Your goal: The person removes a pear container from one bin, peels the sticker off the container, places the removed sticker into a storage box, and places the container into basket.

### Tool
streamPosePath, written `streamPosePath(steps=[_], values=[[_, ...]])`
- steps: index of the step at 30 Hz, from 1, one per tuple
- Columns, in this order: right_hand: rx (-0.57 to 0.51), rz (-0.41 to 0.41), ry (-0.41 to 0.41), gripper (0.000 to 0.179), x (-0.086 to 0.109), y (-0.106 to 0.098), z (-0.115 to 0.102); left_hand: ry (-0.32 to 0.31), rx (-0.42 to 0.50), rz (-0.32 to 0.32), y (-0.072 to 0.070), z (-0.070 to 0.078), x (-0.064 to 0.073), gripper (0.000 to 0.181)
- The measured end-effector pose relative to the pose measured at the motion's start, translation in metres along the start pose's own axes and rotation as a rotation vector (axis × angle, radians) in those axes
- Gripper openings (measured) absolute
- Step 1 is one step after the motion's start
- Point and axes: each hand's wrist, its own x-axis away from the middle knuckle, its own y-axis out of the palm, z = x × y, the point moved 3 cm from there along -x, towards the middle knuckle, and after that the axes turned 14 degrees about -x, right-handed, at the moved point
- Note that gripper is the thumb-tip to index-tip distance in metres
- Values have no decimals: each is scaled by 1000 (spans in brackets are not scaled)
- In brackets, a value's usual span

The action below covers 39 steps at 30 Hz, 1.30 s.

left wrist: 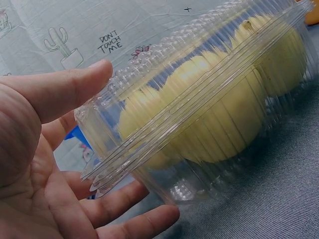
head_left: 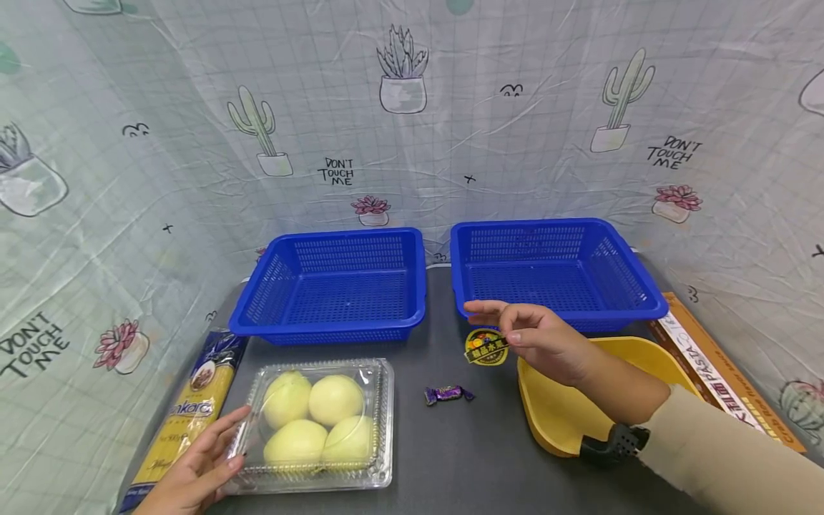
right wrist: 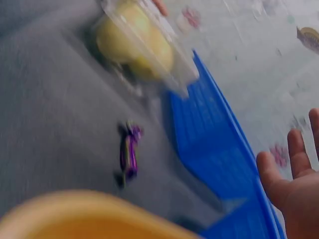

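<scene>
A clear plastic clamshell box [head_left: 384,429] holds several round, pale yellow-green fruits [head_left: 336,400]. My left hand [head_left: 201,465] is at the box's left side, its fingers fairly straight along the edge; in the left wrist view the thumb [left wrist: 87,84] lies near the lid's corner and the other fingers reach toward the base. Over the middle right, my right hand [head_left: 547,343] pinches a yellow-and-black sticker [head_left: 486,347] at the thumb tip. That sticker [right wrist: 309,39] shows only at the right wrist view's edge. A purple wrapped candy [head_left: 448,394] lies between the hands.
Two blue baskets [head_left: 347,332] [head_left: 560,315] stand at the back. Below my right forearm is a yellow bin [head_left: 547,429] with a black handle-like piece. A spaghetti pack [head_left: 187,422] lies at the left, a long pasta box [head_left: 721,372] at the right. Printed cloth hangs around.
</scene>
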Motion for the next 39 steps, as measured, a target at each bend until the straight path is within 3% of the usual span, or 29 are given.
streamPosePath(steps=[5, 9, 17, 21, 28, 32, 39], values=[[-74, 1, 28, 35, 23, -27, -13, -76, -50, 44, 2, 2, 1, 66], [-91, -33, 65, 35, 41, -49, -20, -80, -39, 35, 1, 2, 1, 66], [-238, -182, 200, 35, 64, -81, -25, -74, -19, 30, 0, 3, 3, 66], [-257, -251, 277, 36, 75, -93, -27, -112, -44, 67, 1, 3, 4, 66], [-276, -364, 394, 35, 92, -105, -25, -102, -59, 66, 2, 7, 3, 66], [-205, -330, 508, 28, 95, -107, -20, -116, -72, 75, 0, 8, 3, 67], [25, -222, 699, 19, 97, -110, -11, -112, -40, 47, 0, 1, 2, 68]])
